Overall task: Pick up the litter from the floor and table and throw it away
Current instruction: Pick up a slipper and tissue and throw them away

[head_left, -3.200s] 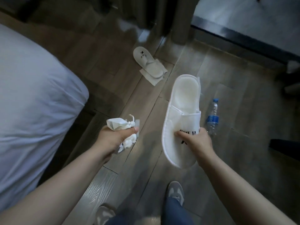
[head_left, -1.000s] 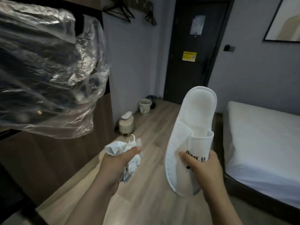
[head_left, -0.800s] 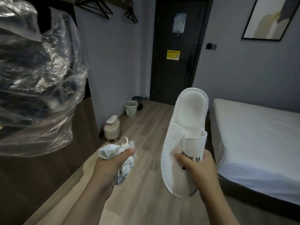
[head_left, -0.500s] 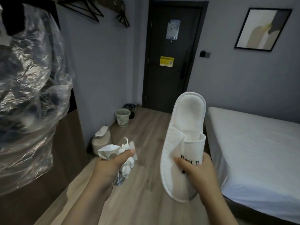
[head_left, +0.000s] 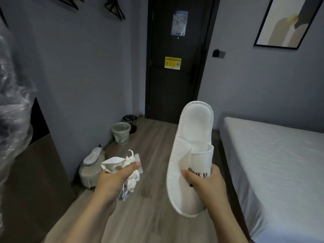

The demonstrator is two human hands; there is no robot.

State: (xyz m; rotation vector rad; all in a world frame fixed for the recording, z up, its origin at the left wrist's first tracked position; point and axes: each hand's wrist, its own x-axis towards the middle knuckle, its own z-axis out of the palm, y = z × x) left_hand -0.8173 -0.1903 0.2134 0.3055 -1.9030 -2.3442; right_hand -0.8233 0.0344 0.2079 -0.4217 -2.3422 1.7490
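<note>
Grips a wad of crumpled white litter [head_left: 117, 164] in the left hand [head_left: 112, 182], low and left of centre in the frame, with the thumb pressed across the top, the fingers curled round it and loose ends hanging below the fist. Holds a white slipper [head_left: 192, 135] upright in the right hand [head_left: 209, 184], just right of centre, heel end up, pinching the toe band with the thumb on the front beside the black print and the fingers wrapped behind. Looks along a wooden floor [head_left: 154, 153] toward a dark door [head_left: 177, 88] at upper centre. Shows a pale mesh waste basket [head_left: 121, 133] by the grey wall at mid-left, just in front of a dark bin [head_left: 131, 120], both well apart from the hands. Has a low round beige object [head_left: 87, 175] with a white item on top nearer, just left of the litter, a white bed [head_left: 273, 155] along the right side, and clear crumpled plastic [head_left: 12, 111] at the left edge.
</note>
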